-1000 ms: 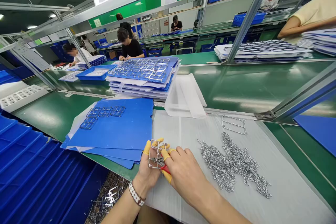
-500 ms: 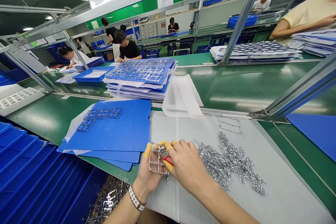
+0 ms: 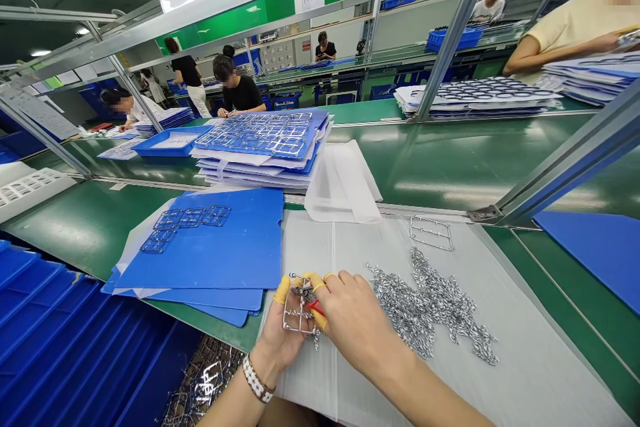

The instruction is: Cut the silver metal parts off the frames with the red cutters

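Observation:
My left hand (image 3: 281,330), with yellow finger cots, grips a small chromed sprue frame (image 3: 300,330) that has thin cross bars and little parts on it. Closed round a pair of red-handled nippers (image 3: 315,307) is my right hand (image 3: 350,317), also in yellow finger cots. The nippers' jaws lie against the upper part of the frame. Right of my hands, a heap of small shiny chrome parts (image 3: 430,307) spreads over a grey plastic sheet (image 3: 360,373). A bare sprue frame (image 3: 432,233) lies behind the heap.
On the left, blue sheets (image 3: 215,260) carry several sprue frames (image 3: 191,217). Behind them stands a tall stack of blue and white sheets (image 3: 260,170) topped with frames. Below the bench edge is a bin of sprues (image 3: 207,373). A metal post (image 3: 565,153) slants at right.
The view has shifted slightly, so the bench things sit a little further left. Both hands keep their hold on the sprue frame and nippers, with only slight movement.

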Available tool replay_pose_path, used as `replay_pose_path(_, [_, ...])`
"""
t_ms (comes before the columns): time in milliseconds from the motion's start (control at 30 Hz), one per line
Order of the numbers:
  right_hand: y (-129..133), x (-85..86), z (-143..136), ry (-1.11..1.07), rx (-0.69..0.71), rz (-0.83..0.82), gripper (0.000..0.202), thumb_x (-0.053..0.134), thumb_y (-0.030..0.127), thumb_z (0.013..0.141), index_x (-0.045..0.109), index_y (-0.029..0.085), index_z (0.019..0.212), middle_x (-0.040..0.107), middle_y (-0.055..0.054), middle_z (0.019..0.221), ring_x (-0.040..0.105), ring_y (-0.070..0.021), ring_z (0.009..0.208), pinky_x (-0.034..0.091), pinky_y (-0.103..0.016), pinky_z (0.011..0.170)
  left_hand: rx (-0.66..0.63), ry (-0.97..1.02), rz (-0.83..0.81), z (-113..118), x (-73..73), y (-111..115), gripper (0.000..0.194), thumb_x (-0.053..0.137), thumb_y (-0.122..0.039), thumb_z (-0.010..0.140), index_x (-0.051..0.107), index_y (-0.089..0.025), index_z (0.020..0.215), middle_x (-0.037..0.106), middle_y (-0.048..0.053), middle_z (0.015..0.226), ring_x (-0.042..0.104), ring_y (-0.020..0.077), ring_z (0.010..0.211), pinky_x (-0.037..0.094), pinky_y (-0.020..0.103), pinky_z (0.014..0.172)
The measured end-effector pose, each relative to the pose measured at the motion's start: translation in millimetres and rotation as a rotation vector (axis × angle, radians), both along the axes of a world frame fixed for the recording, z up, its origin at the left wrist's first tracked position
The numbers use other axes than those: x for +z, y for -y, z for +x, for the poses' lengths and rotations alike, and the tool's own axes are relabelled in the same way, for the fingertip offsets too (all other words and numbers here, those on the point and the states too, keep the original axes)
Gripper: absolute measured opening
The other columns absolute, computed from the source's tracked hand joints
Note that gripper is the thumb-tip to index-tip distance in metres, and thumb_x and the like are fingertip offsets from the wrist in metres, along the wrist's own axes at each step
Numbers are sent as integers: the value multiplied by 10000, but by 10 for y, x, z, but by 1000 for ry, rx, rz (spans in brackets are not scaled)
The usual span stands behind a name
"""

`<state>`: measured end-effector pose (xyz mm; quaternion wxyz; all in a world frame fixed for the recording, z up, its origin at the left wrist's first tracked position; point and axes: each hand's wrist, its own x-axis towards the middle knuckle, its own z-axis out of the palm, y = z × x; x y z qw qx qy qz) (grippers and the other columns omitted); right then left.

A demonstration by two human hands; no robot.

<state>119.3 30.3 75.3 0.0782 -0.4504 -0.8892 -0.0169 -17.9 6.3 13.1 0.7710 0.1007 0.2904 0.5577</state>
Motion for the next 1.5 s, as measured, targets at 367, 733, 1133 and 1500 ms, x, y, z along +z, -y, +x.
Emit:
replay_pose_path(367, [5,-174,234,4,-78,5,201,623,247,784,606,185,975,642,-50,835,546,-217,801,269,-341,682,-89,71,5,-8,83,-6,567,355,-519,912,642,-62,1087,676,146,953,599,200,750,465,361,716])
replay_pose_path(733, [19,-154,171,25,-67,-1,114,575,200,802,609,181,909,623,-61,813,532,-239,797,266,-361,668,-76,48,-16,-14,81,-20,551,362,-497,916,660,-54,1048,667,122,887,556,166,690,469,355,718])
replay_pose_path(1133, [89,-73,167,50,-67,46,143,600,141,780,601,176,920,620,-54,777,536,-219,755,260,-360,644,-84,-33,-26,-64,102,-37,548,384,-502,904,656,-51,1057,680,142,935,605,192,721,493,349,688])
replay_pose_path(1500, [181,-186,137,6,-36,18,132,619,243,791,596,186,908,613,-51,791,517,-230,782,258,-372,654,-71,3,-31,-68,128,-104,563,375,-533,894,631,-73,1092,640,170,1129,601,192,784,447,265,580])
